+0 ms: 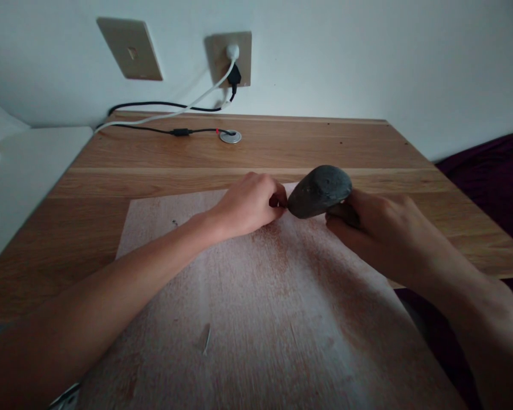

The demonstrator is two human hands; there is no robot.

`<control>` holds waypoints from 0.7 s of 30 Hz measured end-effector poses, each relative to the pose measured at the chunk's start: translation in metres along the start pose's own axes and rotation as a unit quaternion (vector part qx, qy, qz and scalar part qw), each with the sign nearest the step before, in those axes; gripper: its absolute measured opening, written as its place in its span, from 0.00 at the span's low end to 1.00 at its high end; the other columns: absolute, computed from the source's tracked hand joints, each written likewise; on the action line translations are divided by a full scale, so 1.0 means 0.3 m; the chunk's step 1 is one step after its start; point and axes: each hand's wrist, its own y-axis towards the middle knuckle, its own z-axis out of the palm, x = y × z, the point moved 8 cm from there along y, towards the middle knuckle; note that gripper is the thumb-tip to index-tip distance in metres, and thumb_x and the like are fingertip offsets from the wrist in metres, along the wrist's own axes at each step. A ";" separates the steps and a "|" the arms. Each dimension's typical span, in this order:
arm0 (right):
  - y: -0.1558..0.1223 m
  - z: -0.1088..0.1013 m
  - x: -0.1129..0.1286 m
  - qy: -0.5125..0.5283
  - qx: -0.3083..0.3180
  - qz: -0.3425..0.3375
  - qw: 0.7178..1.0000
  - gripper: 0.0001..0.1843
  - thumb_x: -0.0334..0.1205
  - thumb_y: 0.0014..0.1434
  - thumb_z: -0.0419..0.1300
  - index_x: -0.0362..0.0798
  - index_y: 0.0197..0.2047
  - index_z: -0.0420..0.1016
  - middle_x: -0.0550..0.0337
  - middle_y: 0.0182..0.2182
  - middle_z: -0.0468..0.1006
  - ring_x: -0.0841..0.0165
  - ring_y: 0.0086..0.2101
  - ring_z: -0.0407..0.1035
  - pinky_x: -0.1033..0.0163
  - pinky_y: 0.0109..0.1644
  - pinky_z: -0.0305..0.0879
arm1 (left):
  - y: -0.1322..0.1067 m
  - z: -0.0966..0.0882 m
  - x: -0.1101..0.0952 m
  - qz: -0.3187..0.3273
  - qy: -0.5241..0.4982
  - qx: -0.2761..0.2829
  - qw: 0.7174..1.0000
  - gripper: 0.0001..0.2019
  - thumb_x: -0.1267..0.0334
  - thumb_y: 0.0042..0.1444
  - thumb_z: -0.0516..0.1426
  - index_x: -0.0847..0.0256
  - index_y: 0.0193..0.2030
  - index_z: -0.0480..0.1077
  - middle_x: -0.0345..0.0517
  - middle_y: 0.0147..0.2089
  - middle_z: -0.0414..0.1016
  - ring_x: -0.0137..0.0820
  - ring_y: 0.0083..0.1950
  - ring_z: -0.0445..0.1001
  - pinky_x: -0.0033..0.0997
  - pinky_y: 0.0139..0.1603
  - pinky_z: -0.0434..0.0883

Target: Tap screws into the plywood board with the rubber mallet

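My right hand [382,228] is wrapped round the short handle of a hammer with a thick dark grey head [322,191]. The head is tilted over the far part of a pale, worn wooden board [248,319]. Right beside it, my left hand [253,204] rests near the board's far edge with thumb and forefinger pinched together. Whatever is between those fingertips is hidden or too small to make out. A thin nail [207,340] lies loose on the near part of the board. Farther left is a small dark bit [175,222].
Under the board is a wooden desktop [290,142] against a white wall. Black and white cables [154,119] run along its back left to a wall socket [239,57] and a round metal grommet [230,136]. Dark purple cloth [491,176] lies at the right, a white surface [29,165] at the left.
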 end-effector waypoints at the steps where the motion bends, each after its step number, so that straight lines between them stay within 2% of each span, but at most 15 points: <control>1: 0.000 -0.005 -0.003 -0.002 -0.014 0.004 1.000 0.12 0.39 0.57 0.55 0.57 0.26 0.55 0.64 0.17 0.62 0.67 0.18 0.59 0.59 0.27 0.46 | 0.001 -0.001 0.001 0.000 -0.002 0.000 1.000 0.10 0.75 0.55 0.62 0.60 0.36 0.85 0.46 0.35 0.86 0.33 0.34 0.80 0.32 0.38 0.70; 3: -0.004 -0.013 -0.009 -0.006 -0.039 0.015 0.999 0.14 0.40 0.58 0.55 0.57 0.26 0.53 0.65 0.16 0.59 0.68 0.18 0.57 0.59 0.26 0.45 | 0.003 -0.002 0.000 0.000 -0.006 0.002 1.000 0.09 0.74 0.54 0.63 0.60 0.35 0.85 0.46 0.34 0.86 0.33 0.34 0.80 0.32 0.38 0.70; 8: -0.005 0.009 0.004 -0.003 0.000 0.008 1.000 0.10 0.39 0.58 0.55 0.56 0.27 0.57 0.63 0.19 0.63 0.67 0.20 0.61 0.60 0.27 0.47 | 0.003 -0.001 0.002 -0.008 0.002 0.005 1.000 0.09 0.76 0.53 0.62 0.61 0.34 0.84 0.45 0.33 0.85 0.33 0.33 0.79 0.33 0.37 0.69; 11: 0.000 -0.010 0.004 -0.002 -0.029 0.019 0.999 0.13 0.41 0.58 0.55 0.57 0.27 0.53 0.65 0.17 0.59 0.67 0.19 0.58 0.59 0.27 0.46 | 0.001 0.003 0.001 0.000 -0.011 0.005 1.000 0.09 0.74 0.54 0.62 0.60 0.34 0.84 0.44 0.33 0.84 0.32 0.33 0.78 0.32 0.36 0.68; 15: 0.006 0.008 0.013 -0.003 0.004 0.007 1.000 0.11 0.41 0.58 0.54 0.56 0.27 0.56 0.64 0.17 0.63 0.67 0.19 0.60 0.59 0.27 0.47 | 0.000 -0.005 0.004 0.002 0.010 0.022 1.000 0.09 0.75 0.54 0.62 0.61 0.38 0.83 0.45 0.35 0.84 0.33 0.35 0.79 0.32 0.37 0.69; 18: -0.001 0.001 0.009 -0.012 -0.017 0.015 1.000 0.11 0.42 0.59 0.55 0.57 0.28 0.55 0.63 0.18 0.64 0.65 0.20 0.63 0.59 0.27 0.48 | -0.005 -0.043 0.005 -0.002 0.050 0.018 0.999 0.08 0.72 0.54 0.65 0.62 0.41 0.82 0.47 0.38 0.84 0.35 0.38 0.79 0.33 0.41 0.70; 21: -0.008 -0.006 0.011 -0.015 -0.038 0.017 0.999 0.12 0.42 0.60 0.55 0.57 0.28 0.54 0.61 0.19 0.66 0.65 0.20 0.64 0.59 0.28 0.49 | -0.035 -0.109 -0.017 0.009 0.079 -0.014 0.997 0.05 0.67 0.57 0.65 0.61 0.40 0.80 0.47 0.39 0.83 0.36 0.40 0.79 0.34 0.44 0.71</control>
